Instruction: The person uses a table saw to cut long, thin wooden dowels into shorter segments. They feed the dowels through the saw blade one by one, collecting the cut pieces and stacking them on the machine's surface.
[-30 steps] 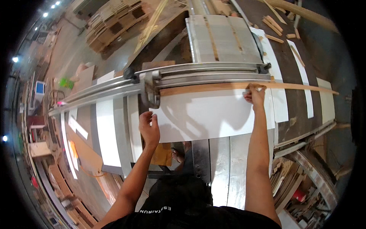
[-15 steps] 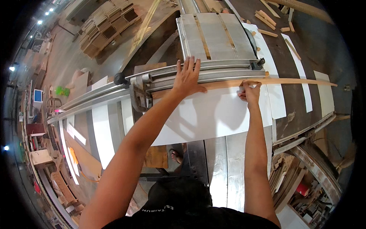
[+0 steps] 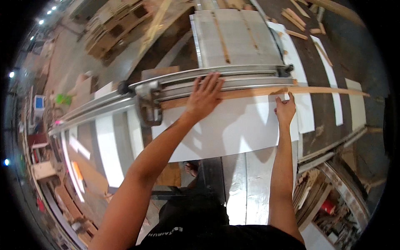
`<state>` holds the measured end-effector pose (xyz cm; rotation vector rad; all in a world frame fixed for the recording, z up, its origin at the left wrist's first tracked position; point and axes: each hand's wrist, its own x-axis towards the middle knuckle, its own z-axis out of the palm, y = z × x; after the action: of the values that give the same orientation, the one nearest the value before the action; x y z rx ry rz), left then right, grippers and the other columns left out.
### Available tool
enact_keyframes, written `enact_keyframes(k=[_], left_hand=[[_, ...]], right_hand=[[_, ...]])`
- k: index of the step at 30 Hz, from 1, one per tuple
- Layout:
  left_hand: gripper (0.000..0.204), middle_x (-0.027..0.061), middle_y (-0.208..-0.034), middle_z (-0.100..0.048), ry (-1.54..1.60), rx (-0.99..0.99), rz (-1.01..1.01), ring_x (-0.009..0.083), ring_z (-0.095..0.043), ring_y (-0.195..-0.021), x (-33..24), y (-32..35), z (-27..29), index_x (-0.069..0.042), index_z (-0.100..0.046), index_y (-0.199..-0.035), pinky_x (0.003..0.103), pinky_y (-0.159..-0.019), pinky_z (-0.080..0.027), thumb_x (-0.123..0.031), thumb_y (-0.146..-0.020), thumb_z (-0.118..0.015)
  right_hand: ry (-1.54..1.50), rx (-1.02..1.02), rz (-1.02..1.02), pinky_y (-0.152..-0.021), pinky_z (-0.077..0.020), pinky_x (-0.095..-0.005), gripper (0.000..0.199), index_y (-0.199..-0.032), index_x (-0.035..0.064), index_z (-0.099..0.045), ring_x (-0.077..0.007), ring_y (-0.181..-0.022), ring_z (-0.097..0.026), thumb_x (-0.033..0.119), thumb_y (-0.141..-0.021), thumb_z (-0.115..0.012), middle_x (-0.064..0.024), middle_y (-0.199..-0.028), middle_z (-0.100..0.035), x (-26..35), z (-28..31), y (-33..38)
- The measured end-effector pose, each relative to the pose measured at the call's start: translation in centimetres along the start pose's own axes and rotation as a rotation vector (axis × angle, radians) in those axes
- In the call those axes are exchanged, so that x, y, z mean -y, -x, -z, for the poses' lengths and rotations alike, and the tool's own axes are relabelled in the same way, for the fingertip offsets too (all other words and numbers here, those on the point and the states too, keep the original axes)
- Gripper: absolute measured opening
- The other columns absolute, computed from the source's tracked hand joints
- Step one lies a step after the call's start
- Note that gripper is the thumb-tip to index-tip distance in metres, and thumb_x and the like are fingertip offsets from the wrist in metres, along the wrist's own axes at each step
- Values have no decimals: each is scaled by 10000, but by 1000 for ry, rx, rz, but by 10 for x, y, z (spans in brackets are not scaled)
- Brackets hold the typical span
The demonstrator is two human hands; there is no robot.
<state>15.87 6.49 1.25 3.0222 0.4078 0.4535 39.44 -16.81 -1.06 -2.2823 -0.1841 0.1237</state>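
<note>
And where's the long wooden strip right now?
In the head view, the long wooden strip runs from middle to right, beside the metal rail, along the far edge of the white panel.

- Panel (image 3: 246,121): plain white, patched with grey shadows.
- Wooden strip (image 3: 325,90): warm orange-tan, one even tone along its right part.
- Rail (image 3: 250,82): silver-grey, lined lengthwise with darker grooves.
- Metal plate (image 3: 235,37): pale grey, crossed by 2 brown stripes.
- Clamp (image 3: 148,104): dull grey.
- Knob (image 3: 123,88): black.
- Table (image 3: 323,112): dark brown at right.
- Shirt (image 3: 254,237): black.
- Small object at far left (image 3: 63,99): bright green.
- Object at lower right (image 3: 328,207): red.
</note>
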Motion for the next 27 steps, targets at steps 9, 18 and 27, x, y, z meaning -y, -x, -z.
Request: enact_keyframes(k=[9, 18, 27], left_hand=[[828, 99, -1608, -307, 27, 40, 14, 277, -306, -1466, -8, -4, 9, -150, -359, -1527, 509, -1120, -275, -344, -826, -755], [658, 148, -1583, -336, 26, -16, -89, 310, -324, -1454, 1, 6, 9, -198, -495, -1424, 553, -1120, -259, -360, -839, -750], [633, 140, -1520, -400, 138, 3, 11, 319, -406, -1364, -3, 2, 13, -179, -521, -1376, 552, -1110, -275, -360, -820, -765]], right_hand=[[811, 207, 686, -1060, -462, -485, 503, -1208, 95, -685, -385, -1318, -490, 221, -738, -813, -211, -1492, -451, -55, 103, -152], [980, 477, 477, -1042, -455, -454, 481, -1215, 17, -574, -355, -1218, -544, 119, -794, -784, -171, -1239, -598, -17, 99, -147], [697, 223, 815, -1002, -481, -420, 436, -1102, 13, -680, -335, -1153, -576, 81, -703, -841, -150, -1213, -607, -42, 102, -144]])
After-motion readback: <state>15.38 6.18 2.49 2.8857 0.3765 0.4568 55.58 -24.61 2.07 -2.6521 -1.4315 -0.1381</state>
